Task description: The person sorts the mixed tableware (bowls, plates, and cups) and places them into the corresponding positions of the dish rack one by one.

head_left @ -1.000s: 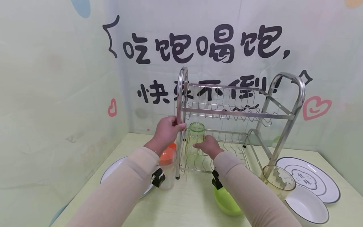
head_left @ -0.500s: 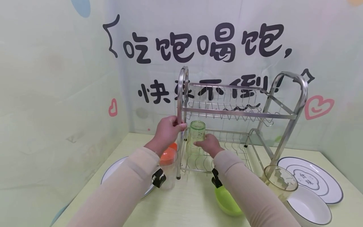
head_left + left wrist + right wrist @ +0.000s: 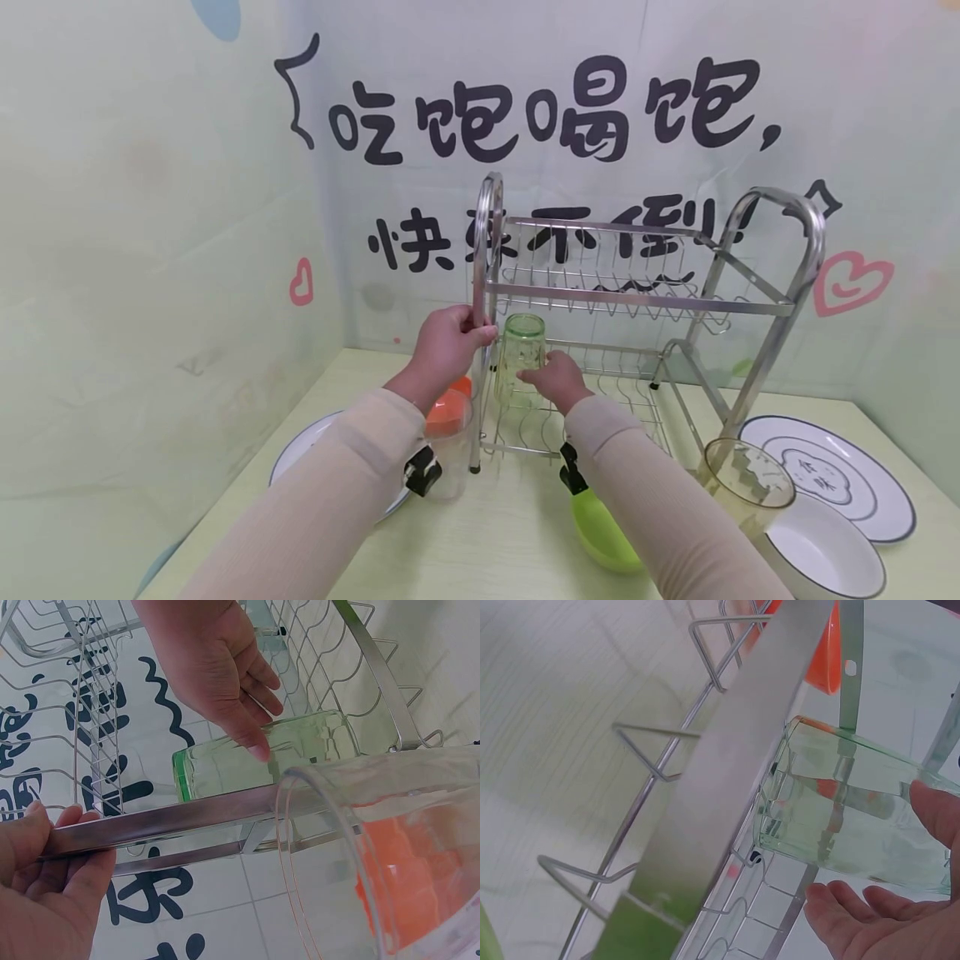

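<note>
My left hand (image 3: 448, 340) grips the left upright of a two-tier metal dish rack (image 3: 637, 298), thumb on one side and fingers on the other. Inside the lower tier, close to that upright, a pale green drinking glass (image 3: 521, 350) stands upside down, its thick base upward. My right hand (image 3: 558, 382) holds the glass from its right side. In the left wrist view the right thumb (image 3: 259, 750) lies across the glass. The right wrist view has the fingers (image 3: 847, 900) along the glass's other side, lightly bent; how firmly they touch is unclear.
Left of the rack stand a clear cup (image 3: 450, 467) and an orange bowl (image 3: 448, 412), with a plate (image 3: 300, 446) partly behind my sleeve. A green bowl (image 3: 603, 537) is in front; an amber glass (image 3: 750, 479), white bowl (image 3: 825, 542) and patterned plate (image 3: 873, 492) lie right.
The right hand and the glass have shifted slightly together, up or back within the rack. My left hand keeps its grip on the upright. The whole view has drifted slightly.
</note>
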Tool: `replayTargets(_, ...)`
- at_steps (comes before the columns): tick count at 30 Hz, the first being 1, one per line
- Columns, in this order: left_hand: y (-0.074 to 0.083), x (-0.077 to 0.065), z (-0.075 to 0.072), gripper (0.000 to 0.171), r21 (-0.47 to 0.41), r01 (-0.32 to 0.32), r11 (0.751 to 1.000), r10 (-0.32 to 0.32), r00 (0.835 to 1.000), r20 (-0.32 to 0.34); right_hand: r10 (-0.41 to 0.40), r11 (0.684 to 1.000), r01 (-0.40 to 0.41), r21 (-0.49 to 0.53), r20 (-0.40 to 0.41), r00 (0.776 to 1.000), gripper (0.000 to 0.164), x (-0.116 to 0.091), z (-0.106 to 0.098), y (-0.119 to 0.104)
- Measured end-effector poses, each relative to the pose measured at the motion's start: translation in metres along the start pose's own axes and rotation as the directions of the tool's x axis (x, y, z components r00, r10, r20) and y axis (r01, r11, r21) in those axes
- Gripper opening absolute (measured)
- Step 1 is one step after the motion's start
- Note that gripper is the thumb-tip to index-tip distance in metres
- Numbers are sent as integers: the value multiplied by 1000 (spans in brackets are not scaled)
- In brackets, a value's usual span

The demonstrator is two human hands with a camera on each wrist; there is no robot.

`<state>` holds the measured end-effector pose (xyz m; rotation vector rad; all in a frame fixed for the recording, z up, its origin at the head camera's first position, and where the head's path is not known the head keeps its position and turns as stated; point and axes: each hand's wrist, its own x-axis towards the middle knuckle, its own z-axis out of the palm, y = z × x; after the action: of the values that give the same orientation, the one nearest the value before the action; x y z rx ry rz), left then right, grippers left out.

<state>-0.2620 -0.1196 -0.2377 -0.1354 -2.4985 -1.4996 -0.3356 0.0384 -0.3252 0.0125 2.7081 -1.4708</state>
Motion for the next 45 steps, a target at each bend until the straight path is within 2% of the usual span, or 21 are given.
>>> replayTargets(11, 1, 0, 0, 11, 4, 2, 1000, -2, 1000, -5, -26, 999, 27, 18, -17, 1000, 67, 7, 3, -1)
replayTargets(19, 1, 0, 0, 11, -5, 15, 1000, -15, 1000, 5, -54, 998, 55, 39, -29, 998, 58, 10, 6, 1)
replayTargets(28, 0, 1, 1, 11, 5, 4, 1000, -4, 1000, -3, -120, 993, 120, -18, -24, 992, 54, 13, 4, 2)
replayTargets(34, 0, 0, 1, 11, -7, 5, 1000, -5, 1000, -3, -116, 992, 115, -56, -16, 993, 50, 17, 1, 3)
replayTargets(45, -1, 0, 0, 10, 1, -2, 1000, 2, 1000, -5, -118, 991, 118, -64, 7, 993, 45, 20, -1, 2)
